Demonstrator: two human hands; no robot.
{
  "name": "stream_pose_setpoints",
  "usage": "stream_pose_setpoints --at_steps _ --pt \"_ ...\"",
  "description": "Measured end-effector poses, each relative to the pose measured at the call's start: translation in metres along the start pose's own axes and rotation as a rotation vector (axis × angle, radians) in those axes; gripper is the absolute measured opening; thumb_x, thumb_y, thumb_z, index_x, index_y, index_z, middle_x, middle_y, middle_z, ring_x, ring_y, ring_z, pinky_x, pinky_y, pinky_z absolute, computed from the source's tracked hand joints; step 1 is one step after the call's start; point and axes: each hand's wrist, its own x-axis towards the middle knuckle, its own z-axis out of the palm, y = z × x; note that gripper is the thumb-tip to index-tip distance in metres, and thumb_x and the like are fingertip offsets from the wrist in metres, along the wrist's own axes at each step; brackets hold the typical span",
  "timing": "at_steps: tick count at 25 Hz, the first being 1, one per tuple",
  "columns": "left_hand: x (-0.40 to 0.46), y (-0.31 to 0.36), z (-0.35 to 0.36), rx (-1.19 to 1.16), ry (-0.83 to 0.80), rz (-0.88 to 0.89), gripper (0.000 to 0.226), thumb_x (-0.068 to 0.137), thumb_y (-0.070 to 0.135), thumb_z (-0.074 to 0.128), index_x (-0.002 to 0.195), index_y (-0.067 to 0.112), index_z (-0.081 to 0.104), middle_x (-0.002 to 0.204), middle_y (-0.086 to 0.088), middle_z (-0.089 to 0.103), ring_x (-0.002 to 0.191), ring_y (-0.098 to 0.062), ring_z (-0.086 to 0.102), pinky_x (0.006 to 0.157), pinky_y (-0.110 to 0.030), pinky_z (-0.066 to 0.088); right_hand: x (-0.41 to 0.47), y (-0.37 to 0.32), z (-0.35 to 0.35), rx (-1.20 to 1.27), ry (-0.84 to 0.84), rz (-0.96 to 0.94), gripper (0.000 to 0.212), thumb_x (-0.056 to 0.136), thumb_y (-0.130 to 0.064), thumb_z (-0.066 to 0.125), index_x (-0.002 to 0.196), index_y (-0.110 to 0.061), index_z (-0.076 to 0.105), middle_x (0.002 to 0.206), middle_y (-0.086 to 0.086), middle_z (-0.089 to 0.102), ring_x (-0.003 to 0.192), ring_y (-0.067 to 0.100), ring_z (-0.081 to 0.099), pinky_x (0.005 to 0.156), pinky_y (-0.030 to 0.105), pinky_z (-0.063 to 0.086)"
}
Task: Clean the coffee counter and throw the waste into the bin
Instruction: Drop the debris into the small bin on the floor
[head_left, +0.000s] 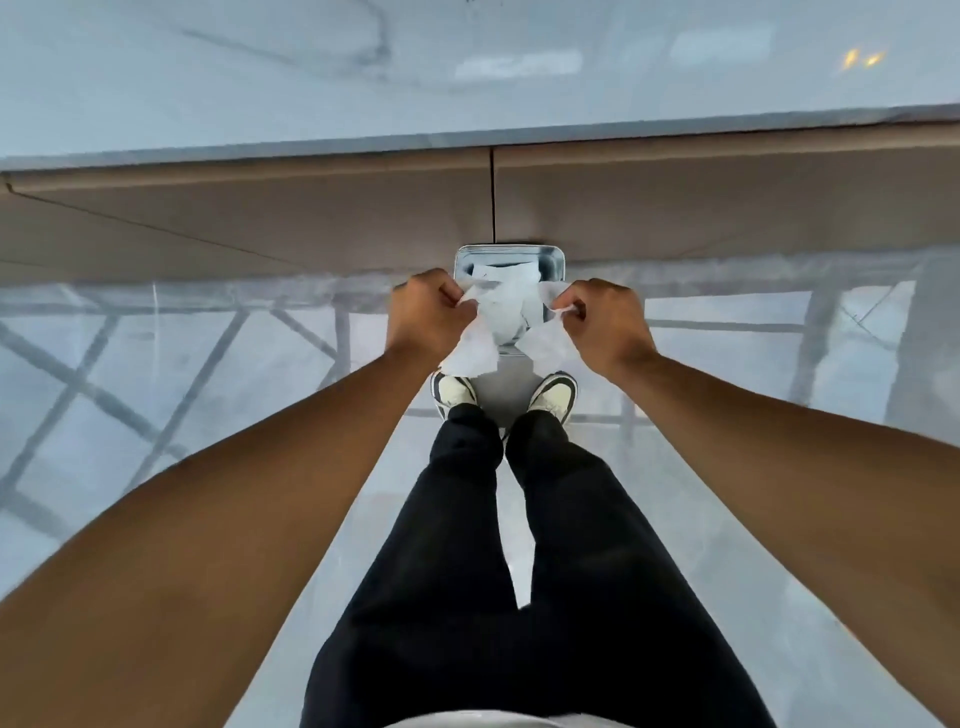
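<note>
Left hand (423, 312) and right hand (605, 325), each grip closed on a white tissue piece (470, 356) (545, 340), poised over open steel bin (557, 258) below desk (260, 78), presumably for dropping.

The worktop (260, 78) above the bin (509, 254) is seen in pale grey-white marble, crossed by thin darker grey veins, and its front panels (311, 218) just above the bin are coloured a flat beige-brown, split by one black seam. The bin is shown in shiny silver metal, with white paper (506, 312) inside it and white tissue pieces (470, 353) over its rim. Below the bin, cream-and-black shoes (452, 389) and plain black trousers (467, 545) are seen on a glossy light grey floor (156, 389) patterned with darker grey reflected lines.
</note>
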Motion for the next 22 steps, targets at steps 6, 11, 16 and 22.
stream_pose_setpoints --at_steps 6,11,16,22 --pt "0.076 -0.058 0.065 0.106 -0.031 0.042 0.014 0.080 0.024 0.073 0.071 0.021 0.062 0.071 0.001 0.069 0.066 -0.018 0.064 0.067 -0.030 0.056 0.071 0.045 0.068 -0.037 0.002 -0.059 0.018 0.089 -0.004 0.063 0.099 -0.013 0.075 0.106 0.010 0.069 0.091 0.023 0.065 0.079 0.021 0.042" --pt "0.123 -0.087 0.101 0.221 -0.044 0.086 0.013 0.080 0.028 0.073 0.073 0.025 0.063 0.080 -0.001 0.071 0.075 -0.022 0.063 0.066 -0.027 0.046 0.117 0.068 0.111 -0.104 -0.087 -0.099 0.020 0.091 -0.007 0.058 0.103 -0.015 0.072 0.113 0.006 0.067 0.098 0.024 0.064 0.083 0.025 0.045" --pt "0.138 -0.097 0.136 0.232 -0.025 0.088 0.012 0.083 0.028 0.072 0.083 0.017 0.068 0.086 -0.005 0.070 0.079 -0.027 0.064 0.073 -0.039 0.057 0.139 0.080 0.137 -0.163 -0.102 -0.070 0.021 0.092 -0.009 0.056 0.107 -0.016 0.070 0.119 0.006 0.065 0.102 0.028 0.064 0.087 0.032 0.051" --pt "0.140 -0.101 0.154 0.303 -0.051 0.086 0.037 0.083 0.038 0.075 0.113 0.020 0.065 0.109 -0.005 0.069 0.096 -0.028 0.066 0.083 -0.041 0.058 0.139 0.083 0.156 -0.185 -0.145 -0.056 0.044 0.091 -0.012 0.060 0.133 -0.019 0.051 0.135 0.005 0.049 0.111 0.031 0.059 0.090 0.042 0.053"
